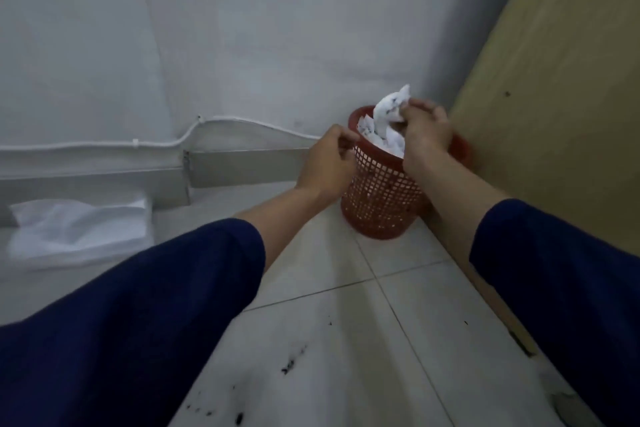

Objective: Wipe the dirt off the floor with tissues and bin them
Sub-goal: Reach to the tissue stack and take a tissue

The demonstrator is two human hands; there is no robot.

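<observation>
A red mesh bin (381,204) stands on the tiled floor in the corner, with crumpled white tissues (389,144) showing above its rim. My right hand (427,130) is over the bin's mouth and grips a soiled white tissue (391,107) with dark specks. My left hand (327,161) holds the bin's near-left rim, fingers curled over it. Black dirt specks and a smear (291,362) lie on the pale floor tiles in front of me.
A pack of white tissues (79,229) lies on the floor at the left by the wall's grey skirting. A white cable (135,142) runs along the wall. A tan board (561,114) leans along the right side, right next to the bin.
</observation>
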